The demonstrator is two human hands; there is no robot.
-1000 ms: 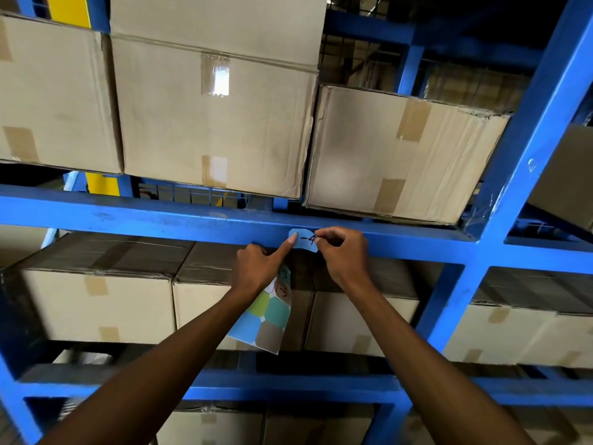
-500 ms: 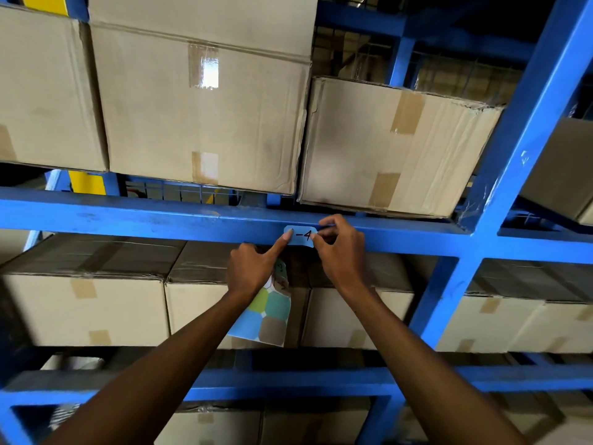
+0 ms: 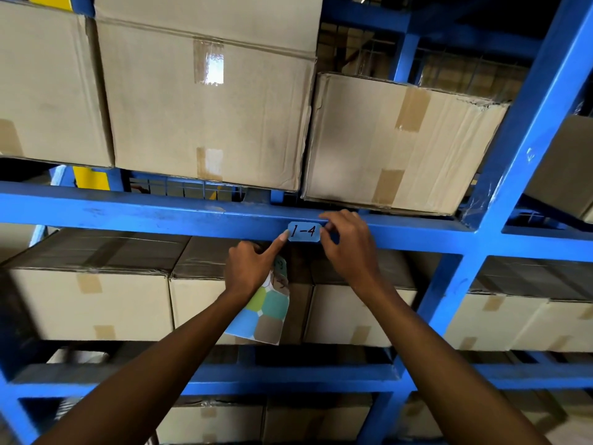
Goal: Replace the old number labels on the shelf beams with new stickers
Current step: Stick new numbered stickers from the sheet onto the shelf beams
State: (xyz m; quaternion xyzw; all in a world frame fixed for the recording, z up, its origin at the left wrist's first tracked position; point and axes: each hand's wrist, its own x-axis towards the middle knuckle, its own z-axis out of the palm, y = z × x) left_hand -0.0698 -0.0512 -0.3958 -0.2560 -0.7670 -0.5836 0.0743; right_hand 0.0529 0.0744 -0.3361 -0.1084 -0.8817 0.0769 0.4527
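Sticker (image 3: 304,232), pale blue with "1-4" handwritten on it, sits flat on the front face of the blue beam (image 3: 144,216), just below the gap between two big cartons. The left hand (image 3: 248,268) points its index finger up so the tip touches the sticker's left end, while the other fingers curl round a sheet (image 3: 264,313) of coloured stickers that hangs down below the fist. That sheet shows green, teal, blue and brown patches, with a bit of writing near its top that is too small to read. The right hand (image 3: 348,248) is at the sticker's right end, fingers bent, with the fingertips at its edge; whether they pinch the corner or only press it I cannot tell. Both forearms reach up from below. Cartons (image 3: 208,101) with tape strips stand on the level above the beam, and more boxes (image 3: 93,303) fill the level under it. A blue upright (image 3: 526,130) rises on the right.
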